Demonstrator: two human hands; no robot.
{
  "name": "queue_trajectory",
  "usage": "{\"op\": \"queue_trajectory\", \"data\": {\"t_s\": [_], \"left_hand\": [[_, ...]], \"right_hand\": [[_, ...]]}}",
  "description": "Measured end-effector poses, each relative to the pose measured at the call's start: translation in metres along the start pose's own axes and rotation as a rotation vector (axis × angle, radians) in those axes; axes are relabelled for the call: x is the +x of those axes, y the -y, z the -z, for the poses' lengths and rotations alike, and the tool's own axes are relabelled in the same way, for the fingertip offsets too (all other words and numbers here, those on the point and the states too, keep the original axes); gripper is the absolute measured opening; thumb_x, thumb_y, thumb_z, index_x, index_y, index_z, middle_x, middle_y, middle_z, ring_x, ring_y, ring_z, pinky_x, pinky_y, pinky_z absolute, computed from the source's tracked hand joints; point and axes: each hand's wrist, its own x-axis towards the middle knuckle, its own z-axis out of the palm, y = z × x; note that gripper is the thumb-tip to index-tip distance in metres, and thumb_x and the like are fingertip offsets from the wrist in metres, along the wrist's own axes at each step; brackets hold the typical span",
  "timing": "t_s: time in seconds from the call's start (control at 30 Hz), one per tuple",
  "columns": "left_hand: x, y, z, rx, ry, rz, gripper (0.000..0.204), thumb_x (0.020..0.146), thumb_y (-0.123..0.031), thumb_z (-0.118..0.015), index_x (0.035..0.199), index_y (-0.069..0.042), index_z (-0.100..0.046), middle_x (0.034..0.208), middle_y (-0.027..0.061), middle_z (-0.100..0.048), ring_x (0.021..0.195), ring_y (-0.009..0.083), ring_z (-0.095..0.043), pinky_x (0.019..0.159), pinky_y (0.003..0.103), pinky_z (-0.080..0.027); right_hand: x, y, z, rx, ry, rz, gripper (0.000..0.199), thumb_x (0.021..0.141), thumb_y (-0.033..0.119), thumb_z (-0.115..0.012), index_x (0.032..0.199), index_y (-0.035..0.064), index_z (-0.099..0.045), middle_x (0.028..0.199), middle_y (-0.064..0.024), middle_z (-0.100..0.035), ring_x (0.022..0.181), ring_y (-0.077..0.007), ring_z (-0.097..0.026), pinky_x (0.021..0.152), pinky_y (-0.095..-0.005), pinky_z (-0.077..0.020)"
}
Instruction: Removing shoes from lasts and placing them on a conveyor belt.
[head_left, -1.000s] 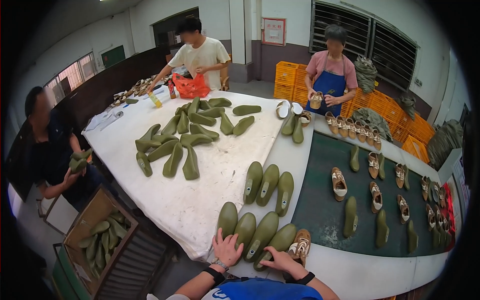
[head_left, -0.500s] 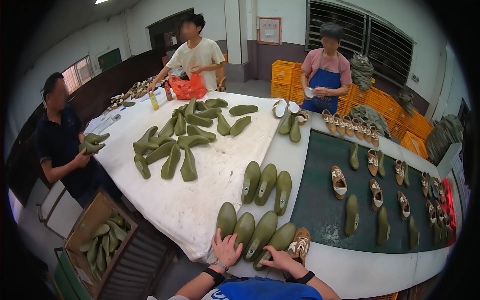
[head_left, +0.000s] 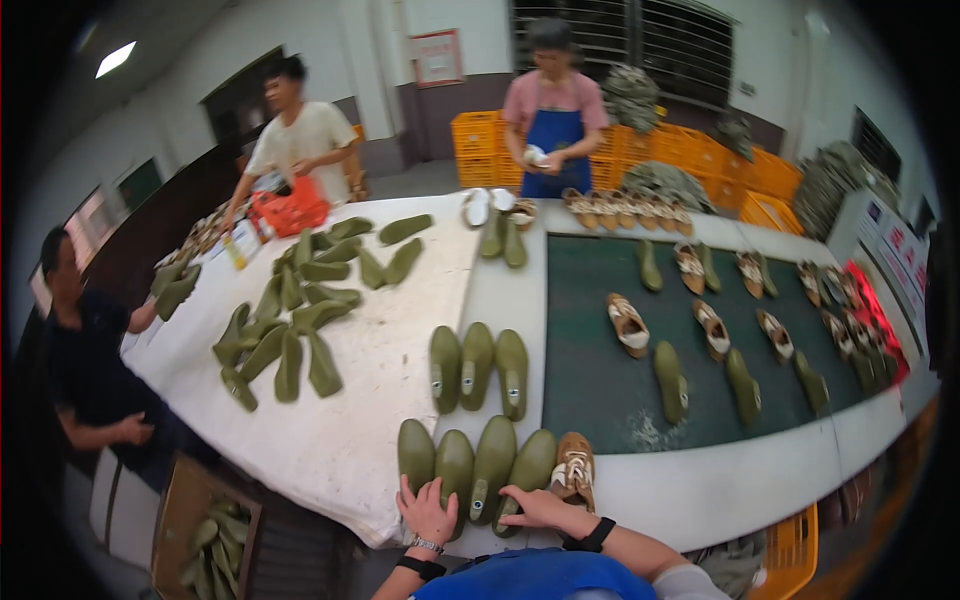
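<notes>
A row of olive green shoe lasts (head_left: pixel 475 462) lies at the near edge of the white table (head_left: pixel 385 400). My left hand (head_left: pixel 427 511) rests on the near ends of the left lasts, fingers spread. My right hand (head_left: pixel 533 507) lies flat on the near end of the rightmost green last (head_left: pixel 530 466). A tan shoe (head_left: pixel 574 468) sits just right of that row, next to my right hand. Three more green lasts (head_left: pixel 478 368) stand side by side farther back.
A dark green belt (head_left: pixel 600 370) on the right carries tan shoes and green lasts. Many loose lasts (head_left: pixel 295 320) cover the table's left. A seated person (head_left: pixel 85 360) at left holds lasts; two people stand at the far end. A crate of lasts (head_left: pixel 205 530) sits lower left; orange crates behind.
My hands have stayed on the near row of lasts. The seated person at left has raised the lasts toward the table. The far-left standing person has leaned over the table.
</notes>
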Motion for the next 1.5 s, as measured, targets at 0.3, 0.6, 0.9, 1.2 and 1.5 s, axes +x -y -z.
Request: {"op": "queue_trajectory", "data": {"t_s": [0.3, 0.6, 0.9, 1.2, 1.5], "left_hand": [[0.0, -0.002, -0.005, -0.001, 0.05, -0.004, 0.041, 0.076, -0.03, -0.06, 0.111, -0.009, -0.058, 0.108, 0.0084, -0.06, 0.128, 0.04, -0.024, 0.102, 0.054, -0.018], [-0.002, 0.004, -0.008, 0.014, 0.051, -0.06, 0.043, 0.076, -0.032, -0.058, 0.112, -0.007, -0.057, 0.106, 0.0095, -0.06, 0.126, 0.043, -0.026, 0.1, 0.056, -0.02], [-0.001, 0.006, -0.007, 0.018, 0.049, -0.026, 0.042, 0.076, -0.029, -0.059, 0.111, -0.006, -0.058, 0.105, 0.0104, -0.06, 0.126, 0.0433, -0.027, 0.101, 0.055, -0.02], [0.012, 0.005, -0.008, 0.018, 0.129, -0.015, 0.046, 0.076, -0.034, -0.058, 0.112, -0.006, -0.056, 0.11, 0.0092, -0.057, 0.124, 0.0452, -0.026, 0.098, 0.058, -0.02], [0.006, 0.005, -0.005, 0.041, 0.272, 0.106, 0.049, 0.08, -0.036, -0.056, 0.121, -0.009, -0.054, 0.117, 0.01, -0.056, 0.123, 0.0456, -0.03, 0.1, 0.058, -0.021]], "right_hand": [[0.001, -0.01, -0.004, 0.016, -0.021, 0.013, 0.061, 0.079, 0.05, -0.06, 0.123, 0.0126, -0.039, 0.087, -0.0227, -0.062, 0.085, -0.0411, -0.06, 0.073, -0.047, -0.0467], [-0.007, -0.008, 0.004, 0.027, 0.082, 0.015, 0.071, 0.081, 0.049, -0.057, 0.136, 0.0162, -0.027, 0.085, -0.0231, -0.062, 0.081, -0.0391, -0.061, 0.072, -0.046, -0.0477], [-0.015, -0.048, 0.178, -0.159, 0.125, 0.067, 0.049, 0.081, 0.038, -0.059, 0.119, 0.0073, -0.054, 0.105, -0.0166, -0.062, 0.094, -0.0304, -0.061, 0.082, -0.0388, -0.0475], [0.199, -0.115, 0.256, -0.224, -0.414, -0.127, 0.041, 0.077, 0.032, -0.06, 0.108, 0.0056, -0.061, 0.102, -0.0153, -0.064, 0.093, -0.0306, -0.061, 0.082, -0.0385, -0.0484], [0.341, -0.115, 0.202, 0.05, -0.565, -0.663, 0.052, 0.074, 0.038, -0.067, 0.112, 0.0051, -0.055, 0.12, -0.0154, -0.052, 0.117, -0.0304, -0.044, 0.092, -0.045, -0.0408]]}}
